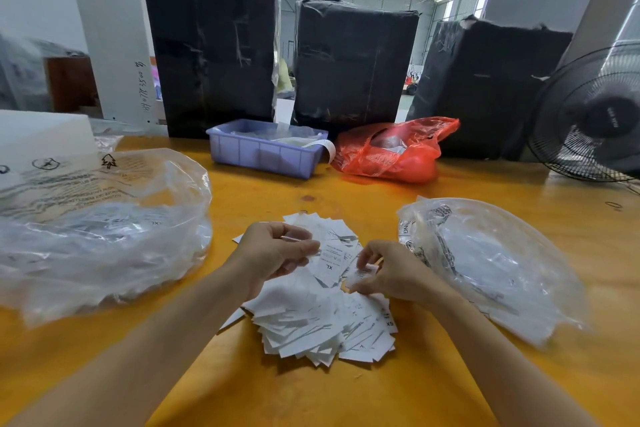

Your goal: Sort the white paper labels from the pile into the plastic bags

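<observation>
Your left hand [277,250] pinches a label [332,255] marked XL; your right hand [388,270] pinches a smaller one [363,274]. Under your fingers lies the label pile [322,322], plastic bags [104,229] [491,263] either side.

My left hand [277,250] pinches white label [334,258] marked XL above pile of labels [322,319] on yellow table [346,392]. My right hand [388,274] pinches smaller label [363,274], touching pile. Clear plastic bag [104,236] lies left of pile, second clear bag [491,263] right. Farther back: blue tray [263,152], red bag [391,152], three black wrapped bundles [353,62], fan [595,118] at right edge.
</observation>
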`<state>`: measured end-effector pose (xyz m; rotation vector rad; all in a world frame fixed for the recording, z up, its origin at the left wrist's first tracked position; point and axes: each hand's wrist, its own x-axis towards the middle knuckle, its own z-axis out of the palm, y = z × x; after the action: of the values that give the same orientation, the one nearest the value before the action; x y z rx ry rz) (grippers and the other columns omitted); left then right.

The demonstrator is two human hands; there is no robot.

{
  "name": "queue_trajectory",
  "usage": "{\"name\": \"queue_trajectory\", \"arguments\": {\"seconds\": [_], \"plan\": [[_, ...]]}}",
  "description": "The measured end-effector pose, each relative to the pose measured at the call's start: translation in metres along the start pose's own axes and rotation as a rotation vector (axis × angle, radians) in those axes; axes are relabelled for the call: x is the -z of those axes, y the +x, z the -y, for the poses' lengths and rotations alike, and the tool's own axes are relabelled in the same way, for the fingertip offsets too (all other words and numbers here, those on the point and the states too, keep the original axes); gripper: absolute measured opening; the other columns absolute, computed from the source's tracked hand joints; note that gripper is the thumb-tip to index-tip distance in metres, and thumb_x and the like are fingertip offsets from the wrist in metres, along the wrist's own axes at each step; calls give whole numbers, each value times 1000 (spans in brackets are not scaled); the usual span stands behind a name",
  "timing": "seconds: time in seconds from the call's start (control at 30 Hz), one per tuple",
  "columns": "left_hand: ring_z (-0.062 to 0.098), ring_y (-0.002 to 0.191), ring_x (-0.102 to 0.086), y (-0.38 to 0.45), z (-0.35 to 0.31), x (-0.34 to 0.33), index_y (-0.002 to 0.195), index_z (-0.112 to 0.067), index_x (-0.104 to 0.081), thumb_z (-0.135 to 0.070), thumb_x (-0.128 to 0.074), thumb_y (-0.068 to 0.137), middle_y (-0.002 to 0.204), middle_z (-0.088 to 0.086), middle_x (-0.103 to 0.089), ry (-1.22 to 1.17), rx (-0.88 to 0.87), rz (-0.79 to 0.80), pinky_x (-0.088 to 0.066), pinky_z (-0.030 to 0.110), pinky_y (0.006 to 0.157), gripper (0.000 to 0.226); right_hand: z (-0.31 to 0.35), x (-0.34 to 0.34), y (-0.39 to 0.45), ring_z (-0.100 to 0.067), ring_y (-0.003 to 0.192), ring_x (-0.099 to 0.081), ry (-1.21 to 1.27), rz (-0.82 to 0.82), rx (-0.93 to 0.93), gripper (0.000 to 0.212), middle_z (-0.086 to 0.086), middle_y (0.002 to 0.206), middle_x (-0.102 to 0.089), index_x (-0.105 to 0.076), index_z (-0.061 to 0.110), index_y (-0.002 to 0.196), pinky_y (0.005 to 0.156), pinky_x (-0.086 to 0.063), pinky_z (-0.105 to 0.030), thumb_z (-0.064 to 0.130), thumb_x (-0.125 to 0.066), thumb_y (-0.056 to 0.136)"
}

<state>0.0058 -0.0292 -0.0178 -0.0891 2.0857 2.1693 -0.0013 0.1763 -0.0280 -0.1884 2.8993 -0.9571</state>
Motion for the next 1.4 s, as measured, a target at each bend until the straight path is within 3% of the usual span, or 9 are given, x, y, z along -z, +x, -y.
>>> {"name": "queue_trajectory", "arguments": {"seconds": [0.1, 0.23, 0.43, 0.5, 0.63, 0.8, 0.93, 1.07, 1.4], "plan": [[7, 49, -60, -1, 2, -1, 85, -10, -67, 3, -77, 71, 69, -1, -73, 67, 3, 23, -43, 17, 48, 22, -1, 1, 1, -12, 90, -54, 31, 42, -3, 50, 5, 107, -54, -57, 28, 108, 73, -49, -25, 23, -85, 67], [8, 54, -59, -3, 2, -2, 91, -13, -68, 8, -74, 72, 79, 0, -75, 124, 28, 74, -38, 21, 54, 29, 0, 2, 1, -9, 82, -52, 8, 32, 28, 53, 10, 94, -51, -59, 31, 115, 71, -45, -23, 20, -83, 70], [8, 59, -58, -4, 0, -4, 97, -17, -68, 3, -75, 73, 83, 0, -75, 96, 83, 127, -38, 21, 55, 32, -1, 6, 1, -11, 70, -56, 49, 118, 36, 32, 5, 85, -54, -65, 36, 95, 60, -46, -21, 20, -81, 73], [8, 56, -57, -5, 1, -5, 94, -17, -70, -4, -78, 71, 78, -1, -74, 66, 89, 114, -36, 20, 52, 28, 0, 3, 2, -10, 74, -60, 91, 58, 43, 25, 5, 87, -58, -64, 33, 94, 60, -49, -20, 21, -77, 77], [6, 47, -55, -4, 2, -6, 85, -10, -70, -11, -77, 73, 76, 5, -74, -54, 93, 90, -37, 16, 44, 14, 2, 1, 2, -16, 74, -61, 286, -124, 78, 43, -4, 84, -62, -52, 21, 112, 65, -51, -28, 1, -71, 78], [8, 53, -57, -7, 0, -6, 78, -12, -73, -29, -78, 57, 78, 4, -75, -43, 58, 72, -40, 17, 46, 27, 17, 20, -4, -1, 66, -62, 451, -239, 206, 12, 2, 79, -69, -69, 18, 85, 58, -48, -11, 6, -67, 85], [9, 59, -60, -5, 0, -7, 70, -14, -74, -25, -80, 60, 79, 3, -75, 3, 64, 65, -41, 16, 45, 16, 32, 30, -12, -1, 65, -65, 547, -327, 317, 12, -2, 76, -70, -70, 18, 77, 59, -50, -13, 9, -67, 85], [8, 60, -60, -4, 1, -7, 62, -14, -76, -14, -79, 72, 77, 3, -75, 48, 68, 81, -40, 16, 45, 10, 40, 33, -18, -2, 70, -67, 459, -396, 422, 23, 2, 78, -70, -68, 24, 74, 61, -52, -14, 2, -68, 82], [-1, 51, -61, -10, -1, -13, 80, -12, -75, -18, -78, 74, 76, -1, -75, 164, 16, 187, -37, 16, 49, 9, 44, 26, -19, -2, 72, -66, 365, -480, 483, 32, 10, 75, -68, -67, 27, 74, 65, -52, -15, -5, -68, 79]]}}
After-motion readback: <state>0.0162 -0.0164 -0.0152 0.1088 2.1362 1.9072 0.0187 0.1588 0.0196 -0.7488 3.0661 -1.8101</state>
